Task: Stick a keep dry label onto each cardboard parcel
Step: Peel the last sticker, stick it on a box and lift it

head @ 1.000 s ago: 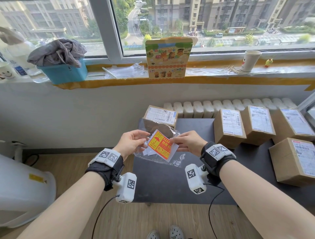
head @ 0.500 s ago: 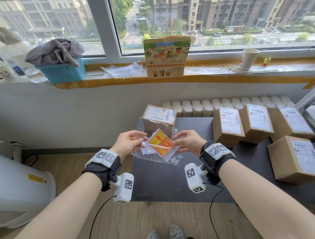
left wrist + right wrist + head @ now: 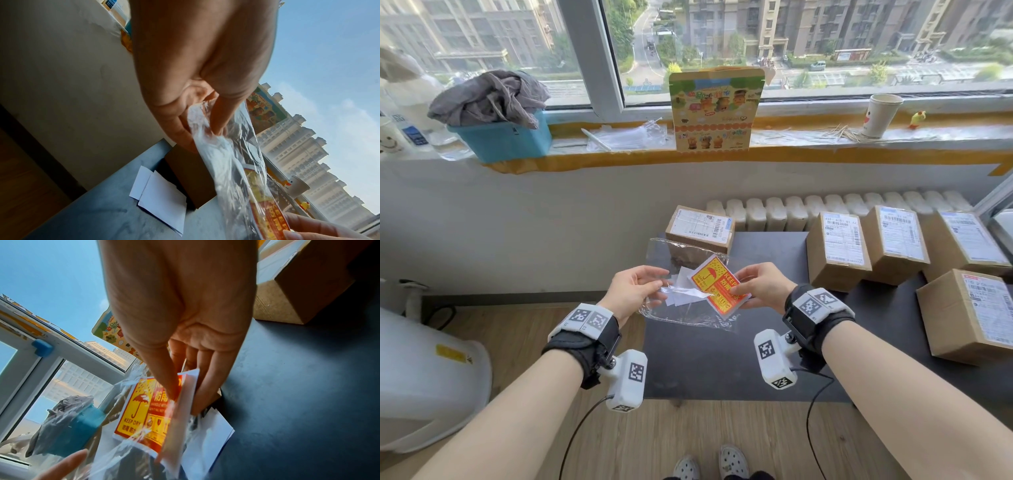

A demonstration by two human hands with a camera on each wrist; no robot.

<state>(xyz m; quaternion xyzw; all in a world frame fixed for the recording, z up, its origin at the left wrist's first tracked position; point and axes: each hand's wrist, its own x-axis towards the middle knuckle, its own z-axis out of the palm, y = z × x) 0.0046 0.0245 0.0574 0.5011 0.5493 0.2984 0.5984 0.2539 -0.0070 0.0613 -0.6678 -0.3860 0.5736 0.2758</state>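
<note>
A clear plastic bag [image 3: 681, 308] hangs in the air over the dark table's left end, between my two hands. My left hand [image 3: 650, 284] pinches the bag's left edge [image 3: 205, 129]. My right hand [image 3: 739, 286] pinches a stack of yellow and red keep dry labels [image 3: 717, 286] at the bag's mouth; the umbrella mark shows on the labels [image 3: 141, 407]. Several cardboard parcels with white shipping slips stand on the table: one at the back left [image 3: 700, 228], others at the right [image 3: 837, 250], [image 3: 897, 240], [image 3: 969, 311].
White paper slips [image 3: 162, 196] lie on the dark table [image 3: 709, 363] under the bag. A windowsill behind holds a blue bin [image 3: 506, 138], a printed carton [image 3: 714, 109] and a paper cup [image 3: 881, 114]. A white appliance [image 3: 424, 377] stands on the floor at left.
The labels have turned and slid rightward, further out of the bag, in my right hand. My left hand keeps hold of the bag's edge.
</note>
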